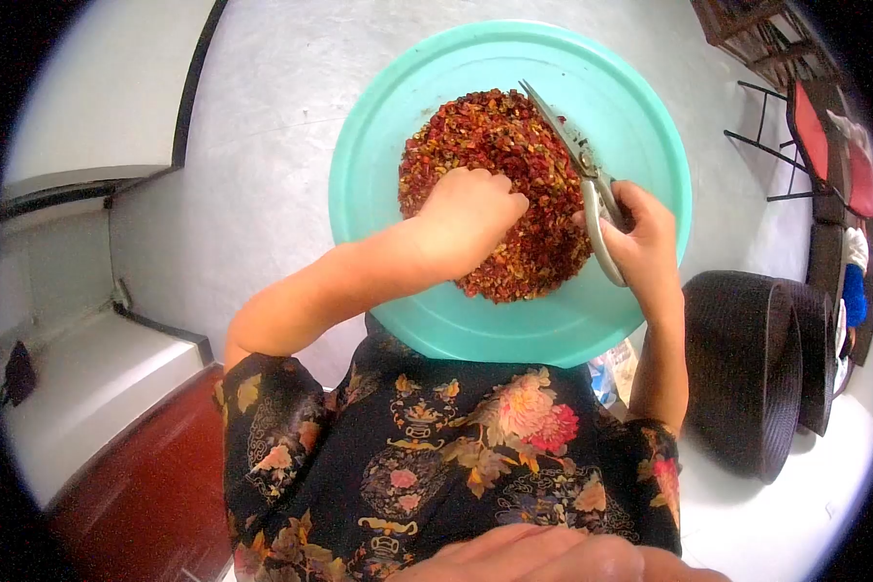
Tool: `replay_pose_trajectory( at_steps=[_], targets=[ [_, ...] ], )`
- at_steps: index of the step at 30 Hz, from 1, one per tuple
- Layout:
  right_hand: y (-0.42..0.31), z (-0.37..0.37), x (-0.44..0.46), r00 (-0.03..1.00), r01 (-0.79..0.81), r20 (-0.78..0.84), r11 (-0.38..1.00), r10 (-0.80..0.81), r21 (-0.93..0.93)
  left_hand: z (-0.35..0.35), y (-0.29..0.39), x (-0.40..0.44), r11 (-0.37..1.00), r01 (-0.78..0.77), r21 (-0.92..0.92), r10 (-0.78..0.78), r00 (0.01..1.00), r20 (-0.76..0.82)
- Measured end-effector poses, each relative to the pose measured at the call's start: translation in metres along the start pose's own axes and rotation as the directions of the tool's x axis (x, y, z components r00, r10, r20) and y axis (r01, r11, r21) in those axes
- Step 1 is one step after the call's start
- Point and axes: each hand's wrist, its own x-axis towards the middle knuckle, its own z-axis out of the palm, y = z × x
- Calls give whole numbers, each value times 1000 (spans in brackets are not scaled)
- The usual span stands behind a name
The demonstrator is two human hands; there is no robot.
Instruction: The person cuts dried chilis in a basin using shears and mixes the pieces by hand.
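Observation:
A wide turquoise basin (514, 335) holds a round heap of chopped red and orange dried pieces (500, 126), which look like cut chillies. My left hand (470, 218) rests on the heap with its fingers curled down; what they hold, if anything, is hidden. At the right side of the basin my right hand (640, 233) grips the handles of a pair of scissors (592, 179). The scissor blades point up and to the left, over the right edge of the heap, and look slightly apart.
Dark woven baskets (747, 369) stand on the floor at the right. Beyond them is a red chair (810, 131) with black legs. White cabinet-like surfaces (97, 87) are at the left, above a dark red floor area (145, 475). Another hand-like skin area shows at the bottom edge.

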Motion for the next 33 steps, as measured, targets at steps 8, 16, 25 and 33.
replay_pose_trajectory(
  at_steps=[8,16,25,33],
  targets=[
    [-13,-8,2,998,-23,63,1000,23,-11,-23,-13,5,881,101,-462,-169,980,-109],
    [-29,-14,5,985,52,169,998,-45,-40,-34,-35,10,85,132,-988,-388,917,90],
    [-28,-10,3,977,152,168,982,-132,-111,-27,-37,11,209,11,-978,-349,935,-65],
    [-32,-10,5,978,80,200,993,-61,-88,-27,-44,12,290,-16,-957,-302,947,-107]
  ],
)
